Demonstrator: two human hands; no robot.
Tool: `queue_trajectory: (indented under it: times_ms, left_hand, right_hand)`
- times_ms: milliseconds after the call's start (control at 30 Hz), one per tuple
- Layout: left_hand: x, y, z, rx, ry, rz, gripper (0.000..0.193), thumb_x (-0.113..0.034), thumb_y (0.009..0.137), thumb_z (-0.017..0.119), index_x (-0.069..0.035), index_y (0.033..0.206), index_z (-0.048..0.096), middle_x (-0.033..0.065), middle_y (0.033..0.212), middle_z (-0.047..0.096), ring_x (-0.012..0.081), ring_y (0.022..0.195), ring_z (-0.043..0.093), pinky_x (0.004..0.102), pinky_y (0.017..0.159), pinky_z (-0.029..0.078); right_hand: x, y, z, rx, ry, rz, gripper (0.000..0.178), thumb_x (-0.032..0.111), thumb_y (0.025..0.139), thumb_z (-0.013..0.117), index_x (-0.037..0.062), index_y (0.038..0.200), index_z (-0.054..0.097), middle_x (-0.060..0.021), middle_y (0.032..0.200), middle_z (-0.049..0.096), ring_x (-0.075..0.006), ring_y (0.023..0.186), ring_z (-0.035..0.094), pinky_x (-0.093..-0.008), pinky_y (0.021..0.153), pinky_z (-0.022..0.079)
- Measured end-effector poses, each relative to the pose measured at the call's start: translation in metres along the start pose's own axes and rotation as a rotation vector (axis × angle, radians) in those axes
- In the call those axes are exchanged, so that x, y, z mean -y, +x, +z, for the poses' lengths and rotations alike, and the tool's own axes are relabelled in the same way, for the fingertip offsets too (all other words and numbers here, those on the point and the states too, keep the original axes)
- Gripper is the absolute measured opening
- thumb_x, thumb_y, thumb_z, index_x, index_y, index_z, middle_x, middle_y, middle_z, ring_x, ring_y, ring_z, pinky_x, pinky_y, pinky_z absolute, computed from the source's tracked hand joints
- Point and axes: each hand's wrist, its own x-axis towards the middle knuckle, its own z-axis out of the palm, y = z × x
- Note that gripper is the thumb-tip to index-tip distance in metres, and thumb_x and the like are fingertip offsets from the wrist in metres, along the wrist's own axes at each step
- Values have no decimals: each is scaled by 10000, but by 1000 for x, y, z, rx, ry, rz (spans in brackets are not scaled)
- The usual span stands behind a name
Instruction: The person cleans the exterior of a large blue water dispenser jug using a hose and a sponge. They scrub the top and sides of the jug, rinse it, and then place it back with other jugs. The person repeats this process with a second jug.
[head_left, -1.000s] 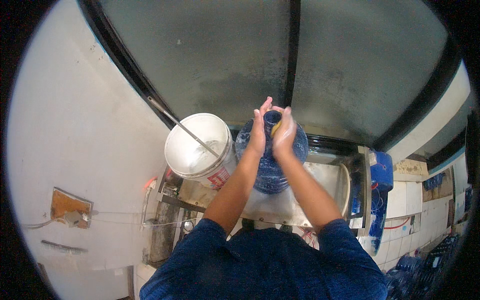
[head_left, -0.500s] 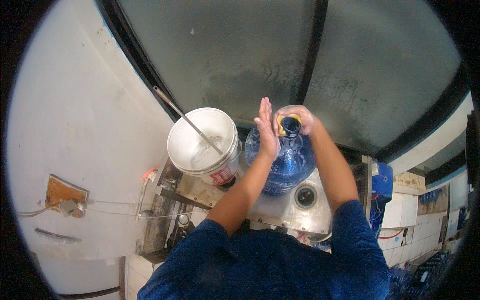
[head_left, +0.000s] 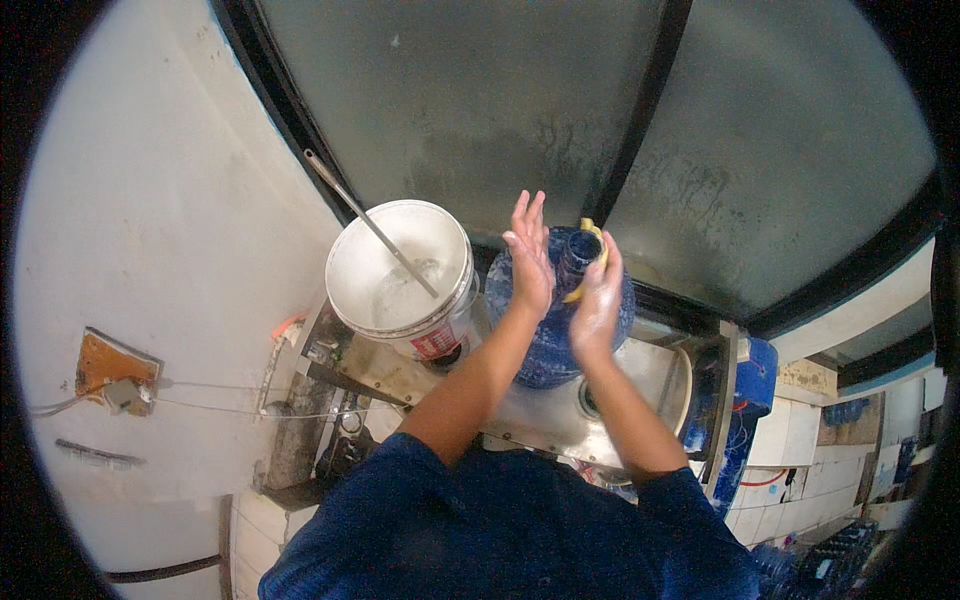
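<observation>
A large blue water jug [head_left: 550, 350] stands upright on the metal counter, its surface wet and partly covered with white suds. On the right side of the jug's open neck [head_left: 579, 250], my right hand [head_left: 598, 305] presses a thin yellow sponge [head_left: 573, 295] that curves around the neck. Suds coat this hand. My left hand [head_left: 530, 262] is on the other side of the neck, fingers stretched upward and palm turned toward it. Nothing is in the left hand; whether its palm touches the jug cannot be told.
Left of the jug is a white bucket [head_left: 345, 285] holding cloudy liquid, with a long metal-handled tool [head_left: 368, 220] leaning in it. The metal counter [head_left: 650, 385] has a round fitting [head_left: 588, 397] near my right forearm. Dark-framed glass panels [head_left: 480, 100] rise behind; a wall stands at left.
My right hand has swung from the far side of the neck to its right side, carrying the sponge around. My left hand stays flat beside the neck. The view has shifted slightly.
</observation>
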Motion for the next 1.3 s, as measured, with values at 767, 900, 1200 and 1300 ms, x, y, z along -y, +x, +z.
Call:
queue_trajectory:
  times_ms: [767, 900, 1200, 1300]
  left_hand:
    - [-21, -9, 26, 195, 624, 201, 431, -90, 724, 842, -44, 1105, 646, 95, 1062, 704, 194, 1023, 669, 329, 941, 495]
    - [-26, 6, 32, 388, 587, 166, 293, -3, 718, 779, -42, 978, 649, 53, 902, 705, 135, 881, 674, 291, 854, 510]
    - [-16, 8, 24, 276, 608, 169, 283, -15, 764, 796, -55, 993, 635, 15, 873, 684, 118, 839, 652, 285, 828, 513]
    - [-15, 6, 24, 300, 584, 166, 287, -14, 752, 787, -52, 988, 630, 27, 870, 694, 107, 845, 658, 282, 831, 512]
  right_hand:
    - [-27, -40, -56, 178, -837, -456, 396, 116, 975, 534, 27, 1359, 575, -285, 1473, 481, -457, 1371, 458, -494, 1132, 373]
    - [-71, -11, -86, 47, -561, -86, 494, 198, 988, 566, 199, 1480, 527, -325, 1599, 265, -504, 1458, 310, -519, 1209, 256]
    - [-59, 17, -67, 225, -756, -194, 478, 224, 1031, 459, 73, 1484, 486, -232, 1488, 497, -411, 1426, 412, -551, 1194, 271]
    - [-60, -45, -80, 150, -621, -335, 482, 215, 1031, 441, 59, 1484, 482, -224, 1495, 492, -424, 1448, 376, -547, 1209, 237]
